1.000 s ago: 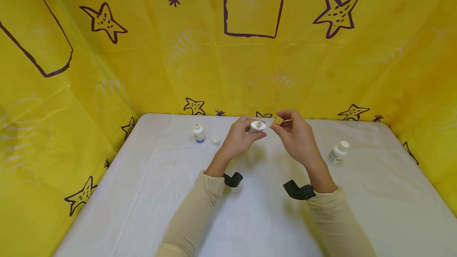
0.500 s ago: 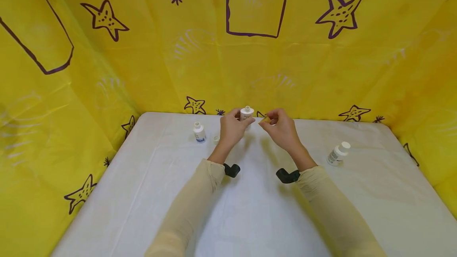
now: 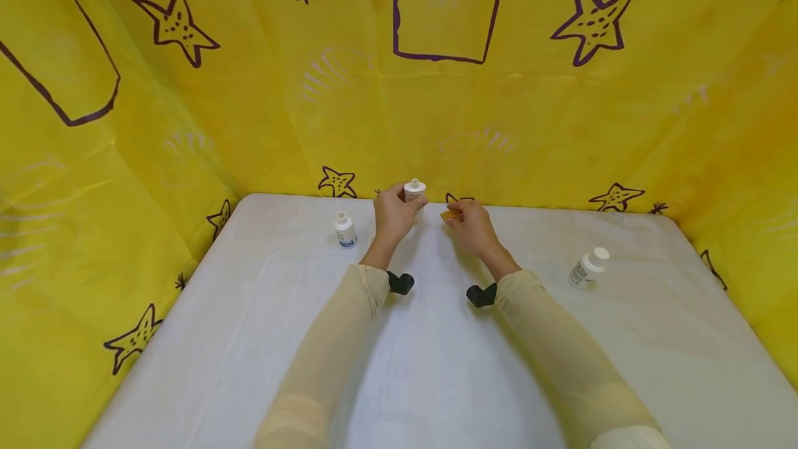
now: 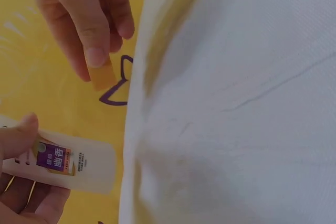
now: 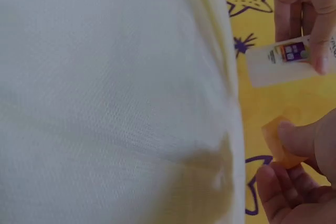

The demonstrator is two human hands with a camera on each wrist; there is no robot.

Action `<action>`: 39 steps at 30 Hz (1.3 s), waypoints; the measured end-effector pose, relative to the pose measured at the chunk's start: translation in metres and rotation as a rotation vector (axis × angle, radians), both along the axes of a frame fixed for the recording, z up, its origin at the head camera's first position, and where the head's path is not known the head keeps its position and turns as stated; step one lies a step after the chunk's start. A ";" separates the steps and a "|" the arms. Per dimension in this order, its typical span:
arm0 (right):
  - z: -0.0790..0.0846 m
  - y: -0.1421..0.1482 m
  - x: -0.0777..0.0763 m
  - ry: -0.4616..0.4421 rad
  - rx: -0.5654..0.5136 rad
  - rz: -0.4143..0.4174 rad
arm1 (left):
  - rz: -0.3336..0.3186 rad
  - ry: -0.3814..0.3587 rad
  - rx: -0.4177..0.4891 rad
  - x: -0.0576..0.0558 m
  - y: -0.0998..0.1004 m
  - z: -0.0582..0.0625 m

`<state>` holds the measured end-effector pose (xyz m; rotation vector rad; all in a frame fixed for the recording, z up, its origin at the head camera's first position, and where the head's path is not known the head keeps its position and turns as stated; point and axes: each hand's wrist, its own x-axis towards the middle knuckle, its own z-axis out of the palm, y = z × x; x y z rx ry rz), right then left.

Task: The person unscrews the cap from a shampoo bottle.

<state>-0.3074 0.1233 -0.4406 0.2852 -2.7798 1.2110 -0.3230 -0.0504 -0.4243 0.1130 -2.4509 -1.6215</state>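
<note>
The left hand [image 3: 393, 215] grips an uncapped bottle [image 3: 414, 192], fingers curled round its body. The right hand [image 3: 475, 229] pinches a yellow piece [image 3: 450, 215], apart from the bottle. Within the last second, the bottle has turned more upright near the table's [image 3: 424, 366] far edge, presumably reducing spill risk. A second bottle [image 3: 346, 231] stands left; a capped bottle [image 3: 588, 269], right.

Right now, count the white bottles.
3: an uncapped white plastic bottle at left, a purple-labelled white plastic bottle in the left hand, a capped white plastic bottle at right.
</note>
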 end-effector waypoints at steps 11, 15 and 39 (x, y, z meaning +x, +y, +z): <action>-0.003 -0.003 -0.006 -0.057 0.069 -0.021 | 0.004 -0.020 -0.022 -0.003 0.001 -0.005; -0.002 -0.005 -0.005 -0.085 0.067 -0.020 | 0.003 -0.040 -0.026 -0.004 0.001 -0.005; -0.003 -0.004 0.006 -0.226 0.166 -0.019 | -0.016 -0.032 -0.044 -0.001 0.001 -0.005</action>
